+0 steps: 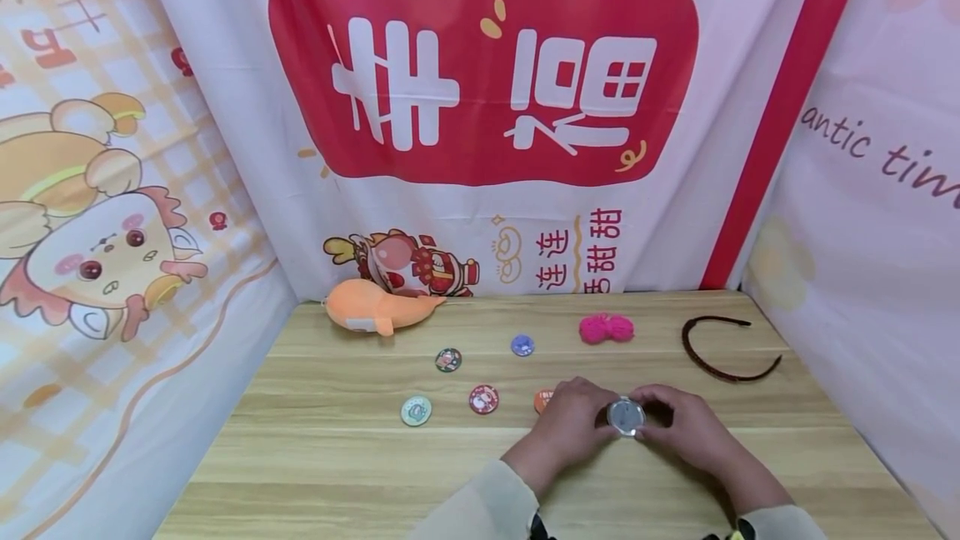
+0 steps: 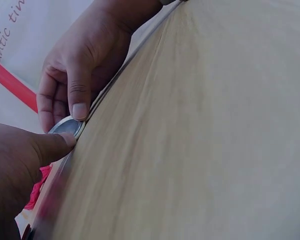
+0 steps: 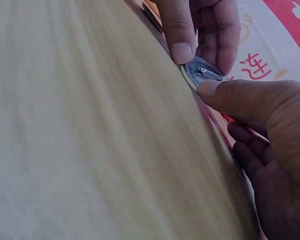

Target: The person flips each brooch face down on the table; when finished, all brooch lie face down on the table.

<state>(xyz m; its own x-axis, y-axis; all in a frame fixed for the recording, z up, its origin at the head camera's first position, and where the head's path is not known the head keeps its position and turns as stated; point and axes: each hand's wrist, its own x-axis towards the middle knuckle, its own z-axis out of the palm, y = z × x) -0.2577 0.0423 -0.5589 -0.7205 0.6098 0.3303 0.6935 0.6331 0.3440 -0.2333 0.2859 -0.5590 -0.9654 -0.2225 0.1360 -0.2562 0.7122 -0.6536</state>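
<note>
Between both hands is a round pin badge point(image 1: 626, 416), its silvery back facing up; the pin fitting on that back shows in the right wrist view point(image 3: 205, 72). My left hand point(image 1: 576, 425) pinches one edge of the badge with its thumb. On the opposite edge, my right hand point(image 1: 688, 425) grips it between thumb and fingers. An orange badge point(image 1: 542, 400) lies partly hidden behind my left hand. The front face of the held badge is out of sight.
Several badges lie on the wooden table point(image 1: 322, 473): green point(image 1: 416, 410), red point(image 1: 483, 399), dark point(image 1: 448, 359) and blue point(image 1: 522, 345). Behind them are an orange plush toy point(image 1: 367, 307), a pink yarn bundle point(image 1: 606, 328) and a dark headband point(image 1: 693, 350). Printed cloth walls surround the table.
</note>
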